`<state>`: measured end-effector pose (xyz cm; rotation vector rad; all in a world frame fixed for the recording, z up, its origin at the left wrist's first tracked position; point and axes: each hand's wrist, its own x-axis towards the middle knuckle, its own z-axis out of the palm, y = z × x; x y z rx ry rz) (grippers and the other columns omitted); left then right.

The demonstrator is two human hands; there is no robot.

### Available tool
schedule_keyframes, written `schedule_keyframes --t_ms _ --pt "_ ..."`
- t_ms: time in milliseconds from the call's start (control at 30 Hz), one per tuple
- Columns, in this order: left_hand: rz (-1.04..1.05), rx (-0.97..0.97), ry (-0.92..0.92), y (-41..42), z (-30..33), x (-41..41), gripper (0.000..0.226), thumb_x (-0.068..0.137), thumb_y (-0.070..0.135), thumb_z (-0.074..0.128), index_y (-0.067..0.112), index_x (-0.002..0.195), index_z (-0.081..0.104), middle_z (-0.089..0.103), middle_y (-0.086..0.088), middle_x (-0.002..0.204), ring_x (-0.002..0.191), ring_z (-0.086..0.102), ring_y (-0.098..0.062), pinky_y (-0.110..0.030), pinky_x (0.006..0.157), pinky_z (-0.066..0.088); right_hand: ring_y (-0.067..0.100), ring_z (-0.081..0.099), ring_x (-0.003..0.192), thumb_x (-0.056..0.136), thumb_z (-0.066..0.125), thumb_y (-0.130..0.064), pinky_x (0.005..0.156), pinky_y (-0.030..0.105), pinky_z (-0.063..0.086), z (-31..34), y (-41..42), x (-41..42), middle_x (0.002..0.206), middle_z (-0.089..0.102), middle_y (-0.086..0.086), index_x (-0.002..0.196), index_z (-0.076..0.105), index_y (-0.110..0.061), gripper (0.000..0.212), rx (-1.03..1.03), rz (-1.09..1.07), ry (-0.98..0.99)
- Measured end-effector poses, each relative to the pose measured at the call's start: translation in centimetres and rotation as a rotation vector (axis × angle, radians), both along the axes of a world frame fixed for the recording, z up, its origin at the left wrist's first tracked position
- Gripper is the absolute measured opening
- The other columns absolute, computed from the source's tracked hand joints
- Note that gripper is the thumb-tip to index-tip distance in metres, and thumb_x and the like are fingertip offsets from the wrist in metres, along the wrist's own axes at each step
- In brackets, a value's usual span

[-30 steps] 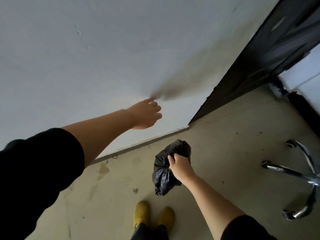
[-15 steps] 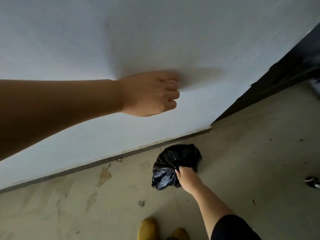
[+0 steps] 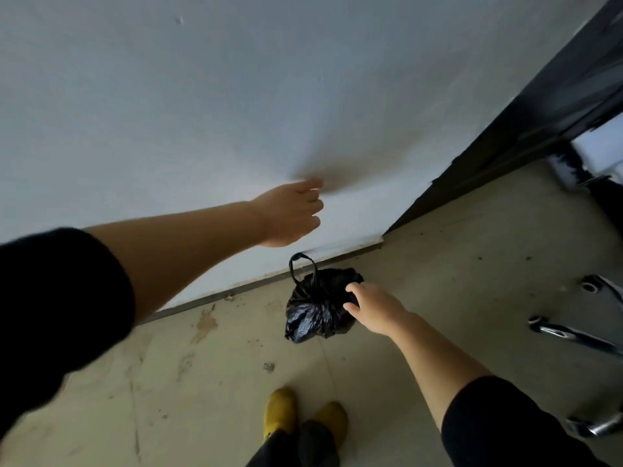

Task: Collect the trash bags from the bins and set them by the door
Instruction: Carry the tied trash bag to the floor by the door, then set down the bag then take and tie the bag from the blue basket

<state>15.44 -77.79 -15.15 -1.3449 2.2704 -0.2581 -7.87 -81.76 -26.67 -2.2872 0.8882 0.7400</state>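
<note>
head view: the right hand (image 3: pixel 374 306) gripped the upper side of a small black trash bag (image 3: pixel 317 308), fingers curled into the crumpled plastic. the bag sat low, just in front of the yellow shoes (image 3: pixel 303 416) and close to the strip where the white wall (image 3: pixel 168 96) met the floor (image 3: pixel 168 382); whether its bottom touched the floor could not be told. its tied handle loop (image 3: pixel 301 266) stood up on the side away from the grip, toward the wall. the bag lay to the left of and below the gripping hand, its bulk hanging down from the knot, so the right hand was plainly the nearer one. the left hand (image 3: pixel 290 214) reached out to the wall with loosely curled fingers holding nothing, fingertips at or near the surface. the dark door frame (image 3: pixel 505 146) stood to the right, well apart from the bag, with a chrome chair base (image 3: pixel 573 332) between. by my judgement the bag needed carrying rightward to the door.
</note>
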Motion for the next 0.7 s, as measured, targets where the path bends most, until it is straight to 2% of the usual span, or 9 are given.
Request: schedule_keyframes --t_ms 33,100,267,400,600,700 --pt "0.114 0.096 -0.022 0.2 0.4 -0.9 0.034 0.094 0.019 0.034 0.016 0.112 0.063 0.06 -0.007 0.117 0.121 0.05 -0.027 -0.042 0.12 0.012 0.027 0.049 0.119 0.099 0.041 -0.034 0.092 0.04 0.047 2.3 -0.4 0.0 0.134 0.05 0.009 0.137 0.039 -0.013 0.044 -0.01 0.026 0.007" --pt "0.277 0.235 -0.024 0.7 2.3 -3.1 0.032 0.097 0.023 0.037 0.014 0.124 0.053 0.05 -0.009 0.131 0.13 0.039 -0.027 -0.048 0.12 0.003 0.027 0.049 0.118 0.098 0.041 -0.035 0.093 0.041 0.046 6.7 -0.8 0.3 0.135 0.049 0.009 0.137 0.039 -0.014 0.044 -0.024 0.051 0.017" --pt "0.446 0.315 0.188 3.6 7.4 -8.1 0.037 0.098 0.026 0.035 0.016 0.132 0.048 0.046 -0.01 0.138 0.133 0.037 -0.027 -0.051 0.119 0.007 0.026 0.05 0.12 0.099 0.037 -0.034 0.102 0.044 0.035 16.4 0.9 0.2 0.126 0.054 0.006 0.128 0.046 -0.014 0.036 -0.245 0.135 -0.037" --pt "0.599 0.276 0.371 7.5 12.2 -10.7 0.043 0.097 0.02 0.031 0.016 0.139 0.039 0.045 -0.011 0.14 0.132 0.038 -0.027 -0.048 0.118 0.013 0.021 0.041 0.131 0.098 0.037 -0.035 0.11 0.044 0.026 22.0 4.7 -0.7 0.138 0.048 0.001 0.131 0.044 -0.019 0.037 -0.414 0.167 -0.208" --pt "0.866 0.181 0.566 15.2 16.1 -12.6 0.045 0.096 0.022 0.036 0.014 0.14 0.033 0.045 -0.012 0.139 0.127 0.042 -0.029 -0.043 0.111 0.025 0.021 0.036 0.136 0.099 0.036 -0.035 0.113 0.045 0.022 27.8 9.1 -1.1 0.146 0.041 0.001 0.138 0.039 -0.02 0.042 -0.438 0.279 -0.226" --pt "0.995 0.141 0.586 18.8 16.9 -12.8 0.045 0.096 0.022 0.037 0.013 0.14 0.032 0.045 -0.012 0.137 0.126 0.043 -0.03 -0.042 0.11 0.028 0.02 0.032 0.138 0.1 0.031 -0.035 0.115 0.045 0.018 29.3 10.3 -0.5 0.15 0.035 0.0 0.142 0.033 -0.02 0.044 -0.419 0.372 -0.207"
